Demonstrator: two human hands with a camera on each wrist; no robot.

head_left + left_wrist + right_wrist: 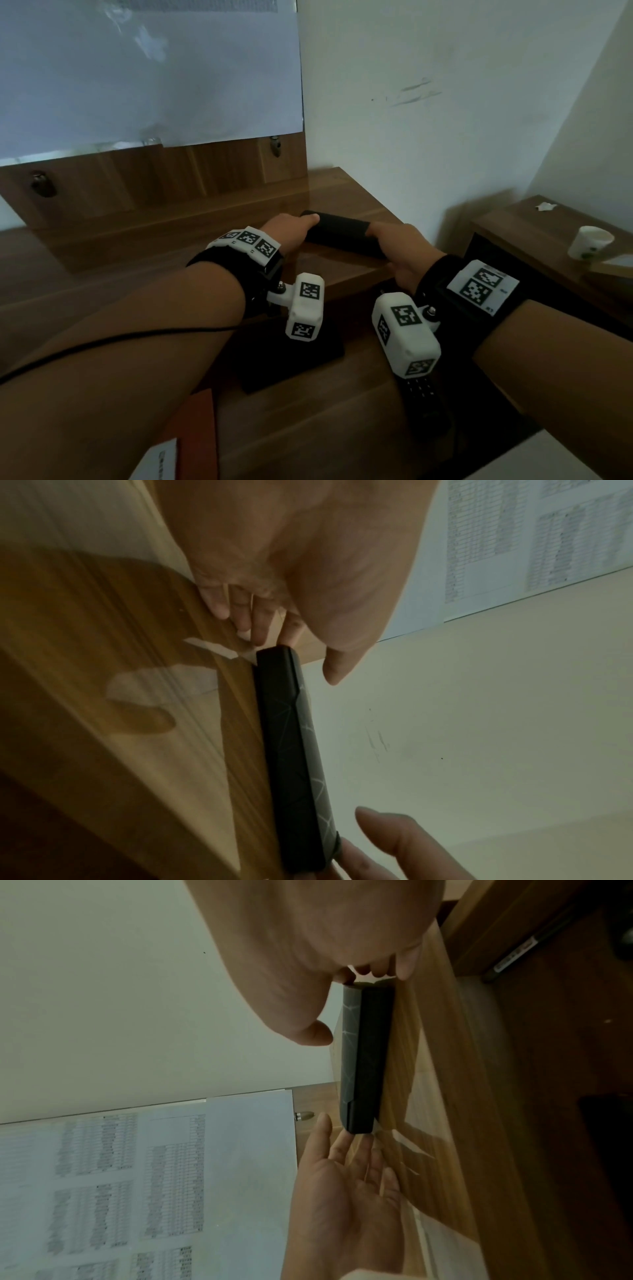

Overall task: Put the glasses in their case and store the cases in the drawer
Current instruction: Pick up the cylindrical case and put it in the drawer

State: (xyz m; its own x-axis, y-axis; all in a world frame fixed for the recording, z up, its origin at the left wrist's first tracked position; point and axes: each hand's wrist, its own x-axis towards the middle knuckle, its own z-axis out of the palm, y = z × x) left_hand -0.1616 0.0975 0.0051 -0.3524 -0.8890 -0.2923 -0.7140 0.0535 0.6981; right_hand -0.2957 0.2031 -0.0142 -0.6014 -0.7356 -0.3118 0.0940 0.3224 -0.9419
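Observation:
A long black glasses case (pixel 339 234) lies closed on the wooden desk top (pixel 171 246), near its right rear corner. My left hand (pixel 301 222) is at the case's left end, its straight fingers (pixel 346 1139) touching that end and its thumb lying over the top. My right hand (pixel 380 236) holds the right end, with curled fingers (pixel 380 970) behind it and the thumb (pixel 318 1037) beside the case. In the left wrist view the case (pixel 294 750) runs between both hands. No glasses show.
Below the desk's front edge a flat black object (pixel 291 359) and a dark keypad-like thing (pixel 423 390) lie on a lower wooden surface. An orange booklet (pixel 195 428) sits lower left. A paper cup (pixel 589 241) stands on the side table at right. Printed sheets (pixel 147 68) hang behind.

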